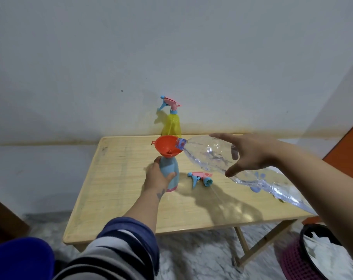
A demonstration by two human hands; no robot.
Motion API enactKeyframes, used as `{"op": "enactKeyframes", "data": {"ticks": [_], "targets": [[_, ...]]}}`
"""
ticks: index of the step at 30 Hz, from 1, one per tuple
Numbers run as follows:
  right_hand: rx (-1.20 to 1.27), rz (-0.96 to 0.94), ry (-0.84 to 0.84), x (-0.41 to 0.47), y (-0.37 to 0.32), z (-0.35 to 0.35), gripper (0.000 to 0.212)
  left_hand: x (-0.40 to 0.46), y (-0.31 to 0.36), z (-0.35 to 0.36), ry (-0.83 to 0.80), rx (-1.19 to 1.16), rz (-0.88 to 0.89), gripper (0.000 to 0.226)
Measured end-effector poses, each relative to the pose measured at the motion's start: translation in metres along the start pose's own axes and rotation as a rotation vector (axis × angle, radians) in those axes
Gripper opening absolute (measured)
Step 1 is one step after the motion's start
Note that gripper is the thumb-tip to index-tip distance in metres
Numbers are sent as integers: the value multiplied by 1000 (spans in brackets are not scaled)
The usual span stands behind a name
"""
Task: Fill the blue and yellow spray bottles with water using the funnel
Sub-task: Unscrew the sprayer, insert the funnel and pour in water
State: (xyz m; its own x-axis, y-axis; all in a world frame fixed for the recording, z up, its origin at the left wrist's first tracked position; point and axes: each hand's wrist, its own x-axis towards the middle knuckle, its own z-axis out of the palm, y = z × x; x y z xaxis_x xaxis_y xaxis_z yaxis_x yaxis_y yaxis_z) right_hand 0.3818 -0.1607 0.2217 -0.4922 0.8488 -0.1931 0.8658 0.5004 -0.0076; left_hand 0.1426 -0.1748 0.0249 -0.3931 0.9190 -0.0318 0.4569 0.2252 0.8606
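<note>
Orange funnel (167,146) sits in the neck of the blue spray bottle (169,170), centre of frame, upright on the wooden counter (119,178). Left hand (156,179) wraps the bottle's lower body from the lower-left side, grip clamped on it, thumb showing on the right face.

Right hand (250,153) comes in from right of frame and holds the clear plastic water bottle (212,156) on its upper body; fingers spread over the top, thumb under, grip curled round it. The key relation: the water bottle's long axis runs from lower right up to centre, mouth end (180,142) lying at the funnel's right rim, base trailing off toward the right edge. The mouth looks to be touching or just over the rim; cannot tell which. Bottle lies near horizontal, mouth slightly higher in frame than the base. Little water visible inside; hard to tell if any is flowing.

Judgement: this is the blue-bottle pour, so the task is roughly halfway at best. Mouth must stay inside the funnel rim while the base is raised; risk is the funnel tipping to the left.

Detached trigger sprayer head (201,177) lies on the counter just right of the blue bottle, under the water bottle. Yellow spray bottle (171,126) stands at the counter's far edge behind the funnel, sprayer on, so not yet opened.
</note>
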Motion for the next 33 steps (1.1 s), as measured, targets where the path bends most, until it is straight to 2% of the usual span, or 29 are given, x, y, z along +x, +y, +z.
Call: {"op": "enactKeyframes", "data": {"ticks": [33], "targets": [[-14, -4, 22, 2, 2, -1, 109, -4, 6, -3, -17, 18, -17, 62]]}}
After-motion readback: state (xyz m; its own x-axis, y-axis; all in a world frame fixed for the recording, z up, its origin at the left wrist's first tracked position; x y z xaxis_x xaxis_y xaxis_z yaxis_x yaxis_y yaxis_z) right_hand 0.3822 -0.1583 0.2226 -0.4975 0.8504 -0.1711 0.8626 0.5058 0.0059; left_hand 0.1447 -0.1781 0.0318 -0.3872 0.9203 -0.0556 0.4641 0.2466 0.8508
